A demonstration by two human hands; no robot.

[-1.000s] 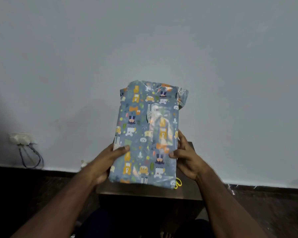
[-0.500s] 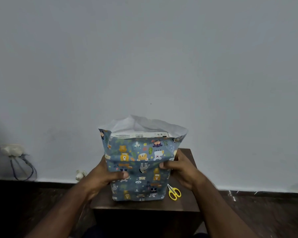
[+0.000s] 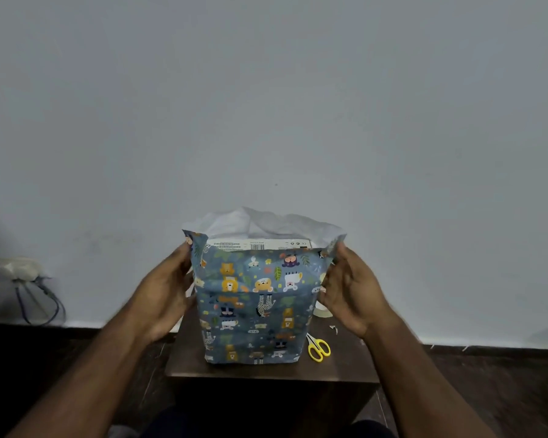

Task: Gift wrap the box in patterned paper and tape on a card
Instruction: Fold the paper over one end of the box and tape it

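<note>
The box [image 3: 260,245] stands upright on a small dark wooden table [image 3: 266,371], wrapped in blue paper [image 3: 253,305] printed with cartoon animals. Its top end is unfolded: the paper's white inside sticks up behind a strip of white box with a barcode. My left hand [image 3: 165,295] is pressed flat against the left side of the box, fingers at the upper corner. My right hand [image 3: 348,289] lies against the right side, fingertips on the paper's top right corner. No card is in view.
Yellow-handled scissors [image 3: 318,347] lie on the table right of the box. A roll of tape [image 3: 321,311] shows partly behind my right hand. A wall socket with cables [image 3: 23,273] is at the left. A plain wall stands close behind.
The box went from being held up flat towards me to standing on the table with its unfolded end up. Both hands slid from the front face to the sides near the top.
</note>
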